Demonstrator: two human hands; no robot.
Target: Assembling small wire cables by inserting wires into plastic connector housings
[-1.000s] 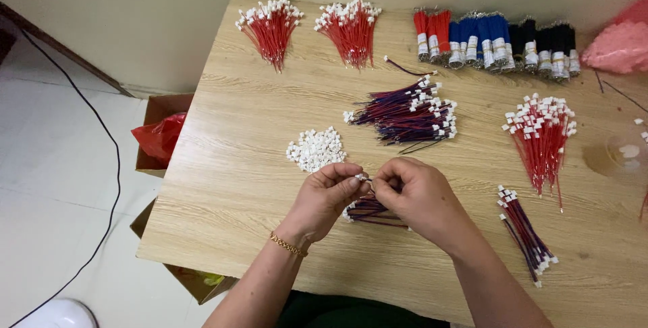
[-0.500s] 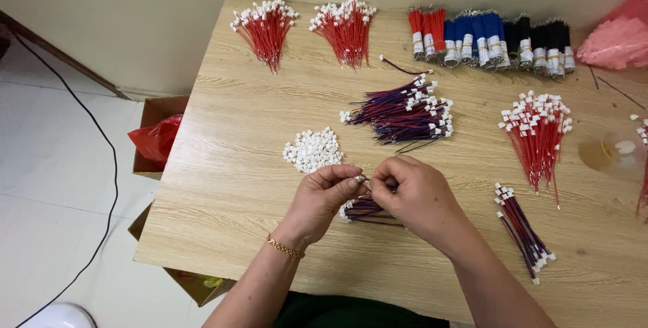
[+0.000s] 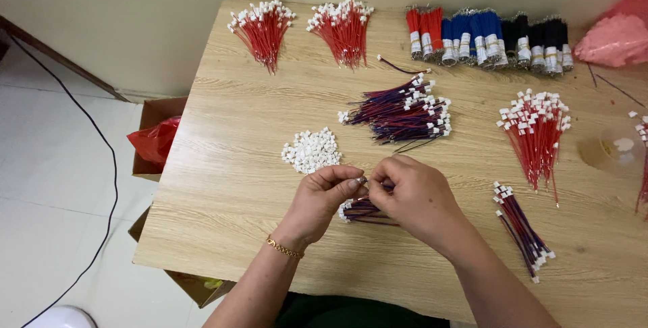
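My left hand [image 3: 322, 201] and my right hand [image 3: 410, 194] meet fingertip to fingertip over the wooden table [image 3: 229, 166]. Between them they pinch a thin wire and a small white connector [image 3: 363, 181]. Just under the hands lies a small bundle of purple-and-red wires [image 3: 358, 210] with white ends. A little pile of loose white connectors [image 3: 310, 150] sits just left of and beyond my left hand. A gold bracelet is on my left wrist.
A larger purple-and-red wire bundle [image 3: 405, 108] lies beyond the hands. Red wire bunches [image 3: 263, 28] [image 3: 344, 28] [image 3: 536, 132] are spread about, with banded red, blue and black bundles [image 3: 489, 38] at the back. Another small bundle [image 3: 523, 227] is right. Pink bag [image 3: 617, 31] far right; cardboard boxes [image 3: 158, 139] on the floor left.
The hands stay together at the same spot, with only slight finger movement on the wire and connector. Nothing else on the table has moved.
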